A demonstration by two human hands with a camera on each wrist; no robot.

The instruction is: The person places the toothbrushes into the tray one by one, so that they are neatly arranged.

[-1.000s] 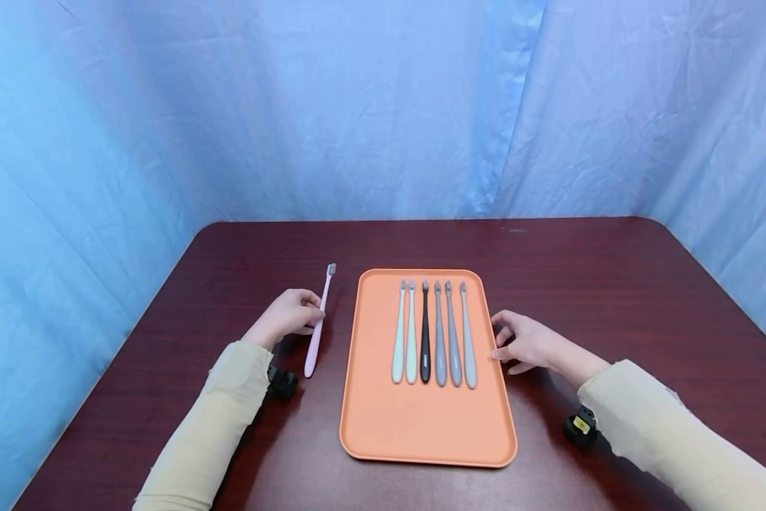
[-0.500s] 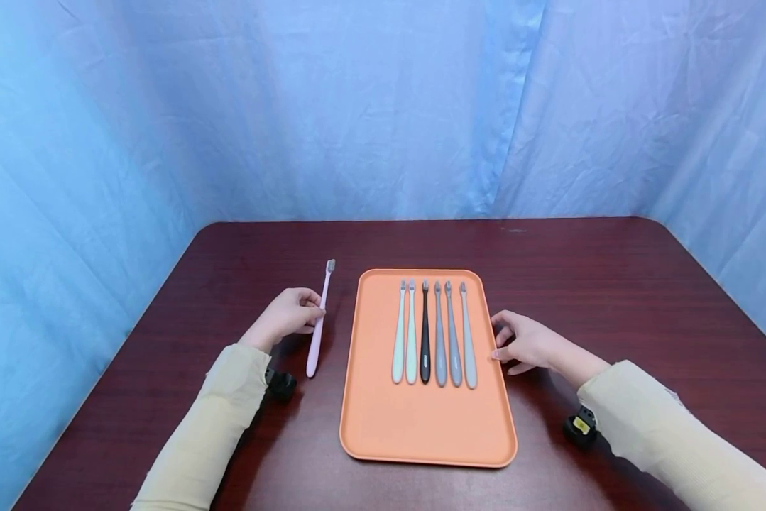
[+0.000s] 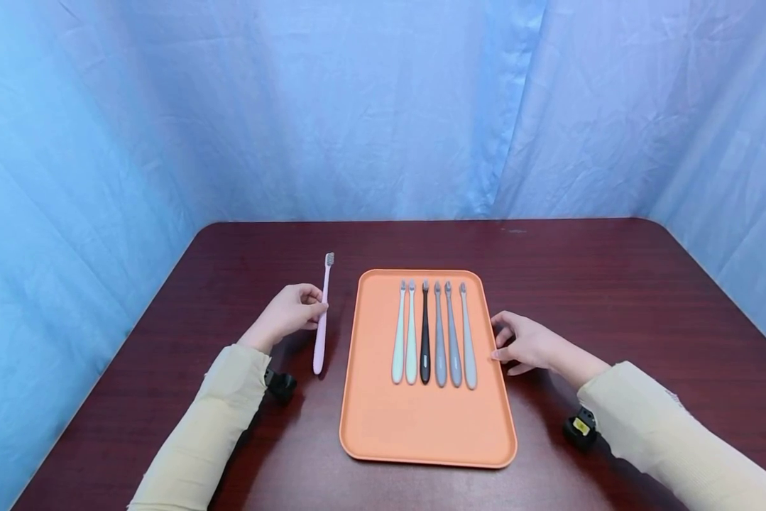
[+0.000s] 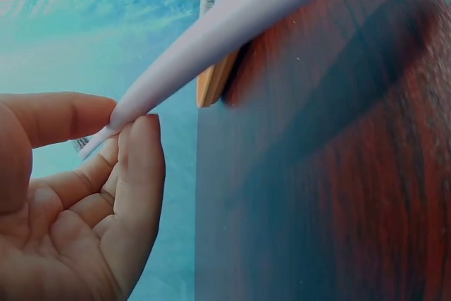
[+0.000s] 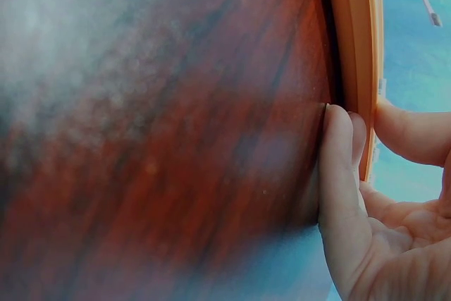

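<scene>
- Left hand (image 3: 287, 314) has the pink toothbrush (image 3: 321, 317) pinched between thumb and fingertips, partway along the slim handle, bristle end pointing away from the person
- From the left wrist view the brush (image 4: 211, 40) is clear of the table, lifted at a slant, with the fingertips (image 4: 134, 128) closing on its narrow neck
- It hangs just left of the orange tray (image 3: 383, 426), not touching it
- On the tray, six toothbrushes (image 3: 434, 333) lie side by side in a neat row, heads away, one of them black (image 3: 424, 333)
- Right hand (image 3: 526, 344) is at the tray's right rim, fingers loosely bent, fingertips (image 5: 338, 146) touching the edge, gripping nothing
- Dark red table (image 3: 613, 284) beneath, blue curtain (image 3: 383, 106) behind
</scene>
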